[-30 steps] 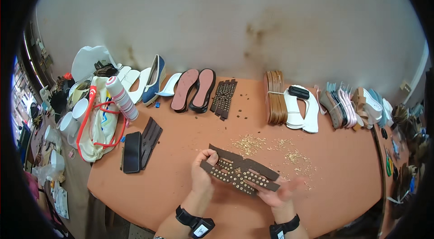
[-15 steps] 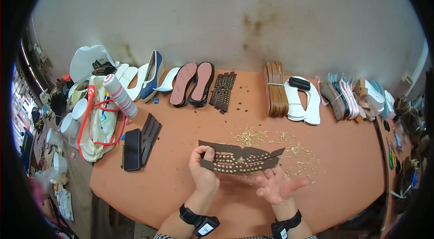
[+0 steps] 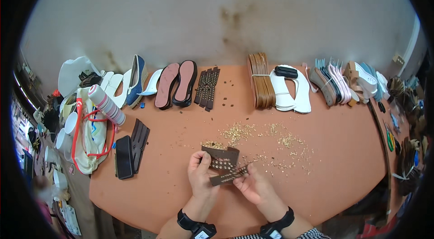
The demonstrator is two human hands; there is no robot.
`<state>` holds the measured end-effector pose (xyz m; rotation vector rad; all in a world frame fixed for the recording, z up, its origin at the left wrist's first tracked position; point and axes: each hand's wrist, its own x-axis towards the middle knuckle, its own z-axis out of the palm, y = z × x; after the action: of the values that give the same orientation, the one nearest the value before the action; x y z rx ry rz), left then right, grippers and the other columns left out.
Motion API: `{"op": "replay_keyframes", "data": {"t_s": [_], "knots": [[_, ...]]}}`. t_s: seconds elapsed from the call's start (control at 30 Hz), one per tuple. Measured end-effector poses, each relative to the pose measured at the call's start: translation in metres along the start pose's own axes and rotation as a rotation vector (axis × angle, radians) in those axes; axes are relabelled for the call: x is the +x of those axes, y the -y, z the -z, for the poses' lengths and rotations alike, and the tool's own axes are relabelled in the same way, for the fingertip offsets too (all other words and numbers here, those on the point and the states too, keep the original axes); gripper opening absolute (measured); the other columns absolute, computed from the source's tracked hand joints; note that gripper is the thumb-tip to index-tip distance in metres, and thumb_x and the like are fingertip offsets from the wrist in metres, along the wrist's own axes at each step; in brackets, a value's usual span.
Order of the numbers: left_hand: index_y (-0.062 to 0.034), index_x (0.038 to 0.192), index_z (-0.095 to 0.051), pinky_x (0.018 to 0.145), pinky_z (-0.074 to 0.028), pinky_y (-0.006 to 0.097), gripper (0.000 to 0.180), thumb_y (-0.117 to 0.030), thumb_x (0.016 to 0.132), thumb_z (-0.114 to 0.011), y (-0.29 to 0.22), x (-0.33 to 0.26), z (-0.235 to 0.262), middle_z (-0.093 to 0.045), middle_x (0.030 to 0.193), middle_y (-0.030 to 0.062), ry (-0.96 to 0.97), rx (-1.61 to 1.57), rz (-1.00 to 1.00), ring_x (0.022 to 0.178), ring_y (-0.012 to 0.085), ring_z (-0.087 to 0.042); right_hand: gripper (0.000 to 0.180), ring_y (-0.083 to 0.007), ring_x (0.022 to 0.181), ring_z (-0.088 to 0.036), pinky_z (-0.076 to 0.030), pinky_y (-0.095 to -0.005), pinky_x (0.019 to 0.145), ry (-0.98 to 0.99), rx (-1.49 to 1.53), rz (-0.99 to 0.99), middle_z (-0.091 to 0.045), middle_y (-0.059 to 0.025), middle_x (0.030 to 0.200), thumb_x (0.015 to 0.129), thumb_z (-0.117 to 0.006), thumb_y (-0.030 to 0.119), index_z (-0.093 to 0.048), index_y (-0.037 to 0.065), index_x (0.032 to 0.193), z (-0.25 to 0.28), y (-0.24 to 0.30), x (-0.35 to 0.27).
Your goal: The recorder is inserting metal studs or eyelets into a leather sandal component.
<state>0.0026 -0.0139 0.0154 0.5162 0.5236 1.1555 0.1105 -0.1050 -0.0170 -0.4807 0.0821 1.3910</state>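
Observation:
A dark brown studded shoe strap piece (image 3: 222, 154) is held up above the near middle of the table, split into bands with rows of gold studs. My left hand (image 3: 202, 180) pinches its left end between thumb and fingers. At the lower right, my right hand (image 3: 255, 188) grips the end of one studded band, which is bent away from the rest. Loose gold studs (image 3: 237, 133) lie scattered just beyond the strap piece, and some are partly hidden behind it.
At the back stand pink-lined soles (image 3: 184, 83), a second studded strap piece (image 3: 208, 89), bundled brown strips (image 3: 261, 80) and white insoles (image 3: 291, 94). Left are a black phone (image 3: 124, 157), dark straps (image 3: 139, 139), a spray can (image 3: 106, 105) and a cloth bag (image 3: 90, 135). Pliers (image 3: 389, 139) lie far right.
My right hand has gone from spread and free to gripping a band of the strap piece. The piece has bent and its bands have parted. The view has shifted slightly.

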Motion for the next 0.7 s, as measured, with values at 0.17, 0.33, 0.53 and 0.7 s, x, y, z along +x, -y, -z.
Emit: {"op": "replay_keyframes", "data": {"t_s": [0.17, 0.33, 0.53, 0.7], "knots": [[-0.0036, 0.088, -0.046, 0.067, -0.054, 0.036, 0.006, -0.003, 0.086, -0.051, 0.001, -0.004, -0.007, -0.057, 0.085, 0.0101, 0.032, 0.015, 0.038, 0.076, 0.0189, -0.059, 0.034, -0.0208, 0.089, -0.057, -0.048, -0.0366, 0.079, 0.093, 0.369, -0.007, -0.059, -0.0102, 0.100, 0.079, -0.064, 0.028, -0.054, 0.006, 0.103, 0.000, 0.009, -0.001], [-0.0028, 0.088, -0.049, 0.070, -0.051, 0.029, 0.008, -0.001, 0.083, -0.055, 0.010, -0.012, -0.008, -0.056, 0.085, 0.0069, 0.070, 0.176, 0.072, 0.077, 0.0160, -0.057, 0.021, -0.0157, 0.093, -0.055, -0.046, -0.0318, 0.074, 0.079, -0.135, 0.241, -0.059, -0.0051, 0.098, 0.083, -0.057, 0.009, -0.054, 0.009, 0.104, -0.021, 0.022, -0.008], [-0.0028, 0.083, -0.053, 0.076, -0.042, 0.025, 0.009, 0.004, 0.079, -0.056, -0.009, 0.025, 0.019, -0.053, 0.088, 0.0046, 0.051, 0.433, -0.316, 0.081, 0.0140, -0.052, 0.024, -0.0135, 0.084, -0.056, -0.048, -0.0289, 0.076, -0.035, -0.286, 0.462, -0.057, -0.0038, 0.095, 0.081, -0.053, -0.004, -0.050, 0.004, 0.103, -0.032, 0.032, -0.012], [-0.0007, 0.078, -0.055, 0.067, -0.042, 0.024, 0.013, 0.009, 0.072, -0.060, -0.011, 0.001, -0.002, -0.054, 0.083, 0.0049, 0.247, 0.534, -0.349, 0.075, 0.0118, -0.050, 0.021, -0.0098, 0.078, -0.054, -0.046, -0.0242, 0.071, -0.011, -0.547, 0.447, -0.056, -0.0024, 0.087, 0.079, -0.057, -0.004, -0.050, 0.003, 0.098, -0.030, 0.024, -0.013]]}}
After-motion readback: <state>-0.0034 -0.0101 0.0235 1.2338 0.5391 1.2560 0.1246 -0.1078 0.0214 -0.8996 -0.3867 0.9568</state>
